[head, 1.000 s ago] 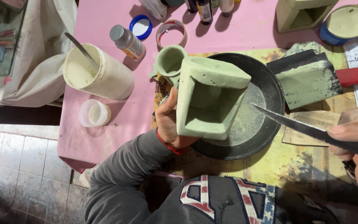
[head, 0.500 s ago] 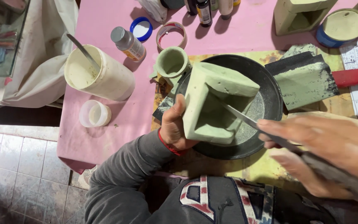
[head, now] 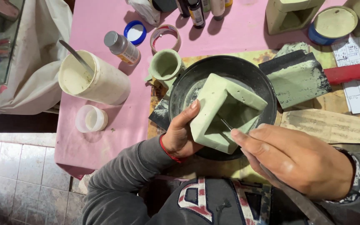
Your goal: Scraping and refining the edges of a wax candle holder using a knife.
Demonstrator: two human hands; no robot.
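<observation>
Green hollow block [head: 226,112] held over the black bowl [head: 180,89].

Left hand [head: 180,135] clamps the block at 9 o'clock; right hand [head: 296,160] grips a thin blade [head: 226,123] reaching inside it, tip hidden. White tub [head: 90,81] at 10 o'clock holds pale paste.

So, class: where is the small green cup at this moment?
In the head view the small green cup stands upright on the pink table, left of centre, touching the upper-left rim of the black bowl, with the white tub farther left.

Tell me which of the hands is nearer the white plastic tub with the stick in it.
Left. The left hand lies right of the tub; the right hand is farther right.
</observation>
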